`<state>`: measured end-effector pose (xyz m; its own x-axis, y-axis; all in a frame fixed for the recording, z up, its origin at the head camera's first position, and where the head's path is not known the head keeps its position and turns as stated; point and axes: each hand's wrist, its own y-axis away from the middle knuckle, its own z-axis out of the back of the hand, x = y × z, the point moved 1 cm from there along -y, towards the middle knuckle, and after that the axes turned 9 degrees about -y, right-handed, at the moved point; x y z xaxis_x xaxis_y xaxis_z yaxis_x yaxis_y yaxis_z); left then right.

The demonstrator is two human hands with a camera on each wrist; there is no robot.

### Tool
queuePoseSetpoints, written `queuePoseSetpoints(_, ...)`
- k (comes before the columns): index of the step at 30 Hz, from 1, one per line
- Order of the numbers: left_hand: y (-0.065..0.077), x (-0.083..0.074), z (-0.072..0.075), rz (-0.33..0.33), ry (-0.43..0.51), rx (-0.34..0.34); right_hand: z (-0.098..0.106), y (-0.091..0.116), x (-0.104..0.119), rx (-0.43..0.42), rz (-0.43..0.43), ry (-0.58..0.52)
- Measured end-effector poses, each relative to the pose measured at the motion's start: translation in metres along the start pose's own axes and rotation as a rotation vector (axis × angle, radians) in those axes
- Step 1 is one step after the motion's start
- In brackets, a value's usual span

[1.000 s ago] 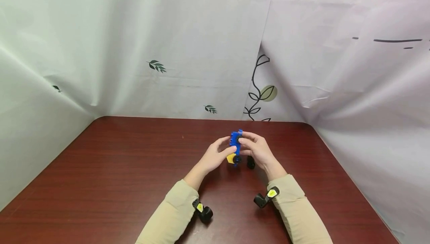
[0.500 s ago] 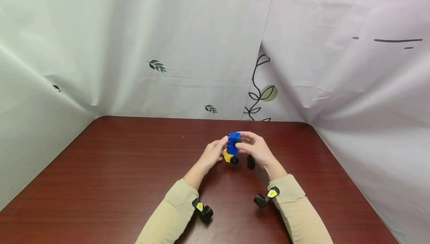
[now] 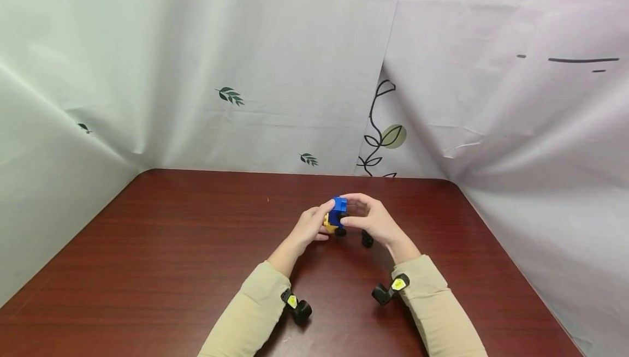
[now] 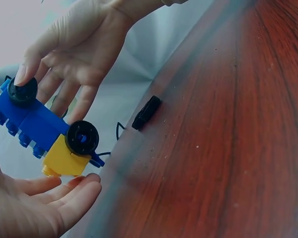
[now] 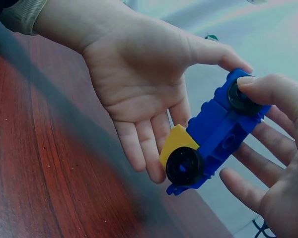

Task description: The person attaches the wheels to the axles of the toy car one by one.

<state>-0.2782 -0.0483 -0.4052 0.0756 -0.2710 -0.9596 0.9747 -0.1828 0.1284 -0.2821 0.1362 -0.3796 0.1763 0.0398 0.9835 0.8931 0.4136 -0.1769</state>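
Now the blue and yellow toy car (image 3: 336, 218) sits lower than a second ago, just above the surface (image 3: 196, 248), the right hand (image 3: 374, 220) pinching its far wheel, the left hand (image 3: 308, 227) cupping it with relaxed fingers (image 5: 141, 148), so the wheel work seems nearly finished.

Over the last second the toy car (image 3: 336, 216) has been tipped from standing nearly on end to a lower, more level tilt, and has been carried slightly left and down toward the table (image 3: 172, 248). The left hand (image 3: 308, 227) has been brought closer under its yellow end, while the right hand (image 3: 372, 219) has been lowered with it, thumb on the upper wheel (image 5: 241, 96).
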Motion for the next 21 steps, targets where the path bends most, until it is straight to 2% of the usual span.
queuePoseSetpoints(6, 0.0016, -0.0022, 0.0004, -0.011, 0.045, 0.014, 0.0001, 0.0012, 0.0015, 0.026, 0.022, 0.021)
queuePoseSetpoints(13, -0.0002, -0.0021, -0.0009, -0.100, 0.063, 0.006, 0.0033, 0.0006, 0.0019, 0.017, 0.033, 0.013)
queuePoseSetpoints(21, 0.0007, -0.0029, -0.0013, -0.162, 0.084, -0.007, 0.0062, 0.0007, 0.0012, -0.032, -0.090, 0.006)
